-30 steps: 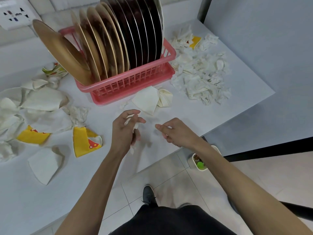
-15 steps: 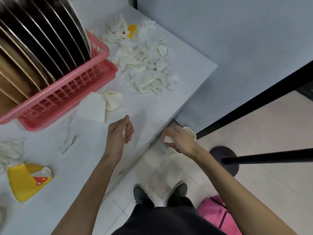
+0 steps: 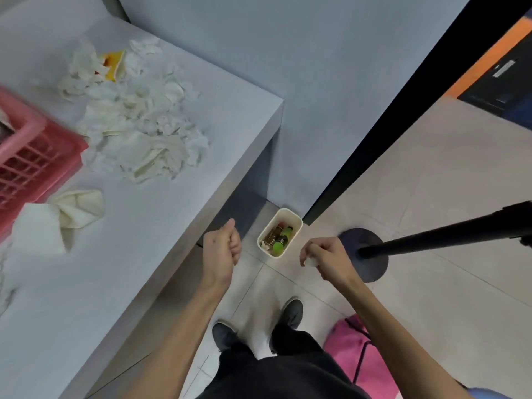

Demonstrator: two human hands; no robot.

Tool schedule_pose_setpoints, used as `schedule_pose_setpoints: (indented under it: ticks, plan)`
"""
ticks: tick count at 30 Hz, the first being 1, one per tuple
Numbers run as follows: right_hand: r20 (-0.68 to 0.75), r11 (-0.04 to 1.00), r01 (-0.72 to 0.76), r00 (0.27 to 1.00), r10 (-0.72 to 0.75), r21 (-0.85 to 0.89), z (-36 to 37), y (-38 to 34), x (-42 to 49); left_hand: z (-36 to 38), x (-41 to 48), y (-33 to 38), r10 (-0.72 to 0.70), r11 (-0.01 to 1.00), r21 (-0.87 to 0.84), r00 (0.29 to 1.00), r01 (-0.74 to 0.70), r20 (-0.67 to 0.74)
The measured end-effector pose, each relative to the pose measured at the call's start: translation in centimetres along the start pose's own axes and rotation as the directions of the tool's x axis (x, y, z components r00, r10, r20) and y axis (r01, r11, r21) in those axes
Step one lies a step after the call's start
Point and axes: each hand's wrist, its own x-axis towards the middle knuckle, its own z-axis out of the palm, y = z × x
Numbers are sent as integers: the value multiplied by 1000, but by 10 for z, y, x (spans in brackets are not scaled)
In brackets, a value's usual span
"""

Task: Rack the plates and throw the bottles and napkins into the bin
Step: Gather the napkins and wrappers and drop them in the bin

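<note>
1. Progress — bottles (image 3: 280,237) lie in the bin (image 3: 291,216) on the floor, but a heap of napkins (image 3: 138,133) lies on the table (image 3: 161,231) beside the pink rack (image 3: 34,156); plenty seems left.
2. Right hand (image 3: 326,259), over the floor near the bin, pinches a white napkin scrap (image 3: 310,261) in curled fingers (image 3: 312,246).
3. Left hand (image 3: 221,249) is clenched by the table edge — nothing shows in it.

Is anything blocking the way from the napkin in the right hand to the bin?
Nothing visible. The right hand holds the napkin scrap just beside the open bin; the left hand is on its other side.
</note>
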Motion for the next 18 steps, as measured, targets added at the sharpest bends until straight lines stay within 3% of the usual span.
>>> schedule_pose_setpoints:
  ticks: [5, 10, 14, 18]
  plan:
    - [3, 992, -113, 994, 113, 55, -29, 27, 42, 43, 25, -23, -67, 998, -15, 993, 69, 94]
    - [97, 989, -149, 984, 150, -12, -36, 43, 74, 63, 49, -55, -113, 987, 118, 994, 111, 10]
    - [132, 948, -315, 943, 307, 44, -35, 63, 98, 69, 77, -85, -133, 982, 139, 991, 132, 3]
    - [190, 961, -230, 948, 257, -152, -33, 95, 128, 71, 113, -127, -193, 971, 159, 977, 178, 86]
